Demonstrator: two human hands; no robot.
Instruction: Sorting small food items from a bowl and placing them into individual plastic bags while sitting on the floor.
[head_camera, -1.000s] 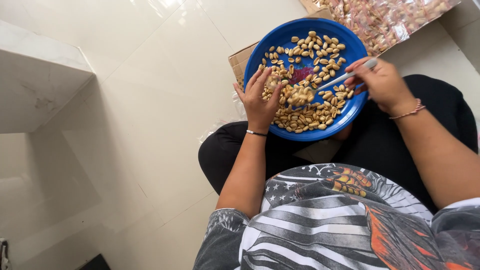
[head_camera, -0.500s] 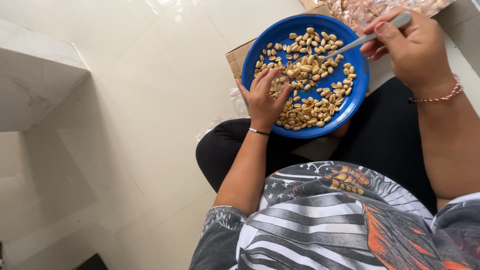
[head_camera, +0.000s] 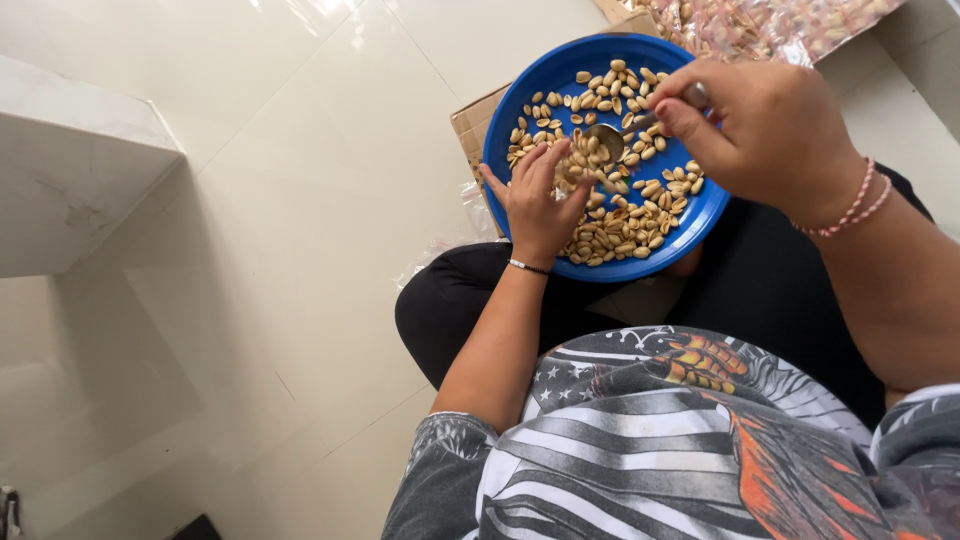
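A round blue plate full of pale peanuts rests on my lap. My left hand lies on the plate's near left side, fingers spread over the nuts and touching them. My right hand hovers above the plate's right side, closed around the handle of a metal spoon. The spoon's bowl sits among the peanuts near the plate's middle, just beyond my left fingertips. Most of the handle is hidden inside my fist.
A cardboard box lies under the plate's left edge. Clear bags of peanuts are piled at the top right. Crumpled clear plastic lies on the white tiled floor, and a white ledge stands at the left.
My right hand swung up and right, then came back down closer to the camera, bringing the spoon bowl into the middle of the nuts. My left hand stayed on the plate.
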